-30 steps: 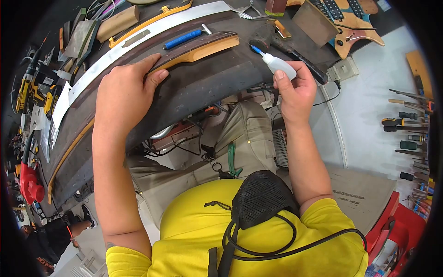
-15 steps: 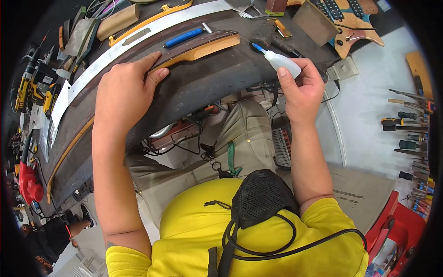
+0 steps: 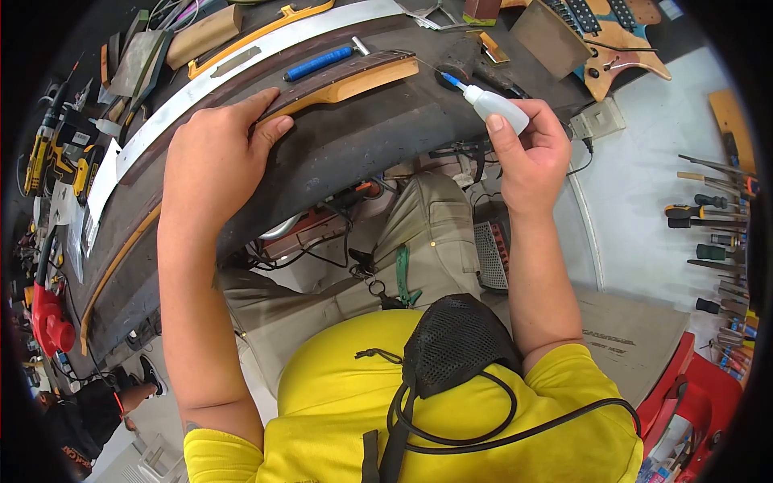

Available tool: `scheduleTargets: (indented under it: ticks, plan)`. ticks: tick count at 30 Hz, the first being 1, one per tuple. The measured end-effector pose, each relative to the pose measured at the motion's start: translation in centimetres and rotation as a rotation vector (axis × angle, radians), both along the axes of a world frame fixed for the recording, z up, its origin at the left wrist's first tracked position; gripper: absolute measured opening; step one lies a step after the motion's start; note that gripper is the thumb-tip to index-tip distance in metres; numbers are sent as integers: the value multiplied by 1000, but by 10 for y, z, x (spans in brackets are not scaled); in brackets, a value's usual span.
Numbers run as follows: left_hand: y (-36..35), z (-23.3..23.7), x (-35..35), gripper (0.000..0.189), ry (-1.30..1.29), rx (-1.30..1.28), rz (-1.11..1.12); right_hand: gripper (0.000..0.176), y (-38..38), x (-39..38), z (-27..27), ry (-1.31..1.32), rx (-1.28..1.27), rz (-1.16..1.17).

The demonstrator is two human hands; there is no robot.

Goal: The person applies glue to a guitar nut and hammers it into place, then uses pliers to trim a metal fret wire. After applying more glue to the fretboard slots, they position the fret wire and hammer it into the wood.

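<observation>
My left hand is wrapped round a guitar neck, thumb on the near side and fingers over the dark fretboard. The neck's heel end points right, and its far end runs on beneath my hand and forearm toward the lower left. Between thumb and fingers, my right hand pinches a small white glue bottle with a blue-based needle tip. The thin needle points up and left toward the heel end of the neck; whether it touches is too fine to tell. Just behind the neck lies a blue-handled hammer-like tool.
A long white straightedge curves across the dark workbench. Drills and sanding blocks lie at the left. An electric guitar body sits at the top right. Hand tools hang on the right wall. Another person is at lower left.
My right hand and the glue bottle have shifted slightly to the right. My left hand and the guitar neck have moved a touch to the left.
</observation>
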State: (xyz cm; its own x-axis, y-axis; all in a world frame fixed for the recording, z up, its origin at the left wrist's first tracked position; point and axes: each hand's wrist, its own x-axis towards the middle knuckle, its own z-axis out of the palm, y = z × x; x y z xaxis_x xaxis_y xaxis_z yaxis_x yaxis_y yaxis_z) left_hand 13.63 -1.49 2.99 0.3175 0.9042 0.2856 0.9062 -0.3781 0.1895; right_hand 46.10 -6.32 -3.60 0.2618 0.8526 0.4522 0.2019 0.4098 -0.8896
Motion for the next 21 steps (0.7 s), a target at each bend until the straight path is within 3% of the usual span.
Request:
scheduleTargets:
  ticks: [21]
  plan:
    - [2,-4,-3,41,5,-1,-12,23,1,-2,3,-16,16,-1]
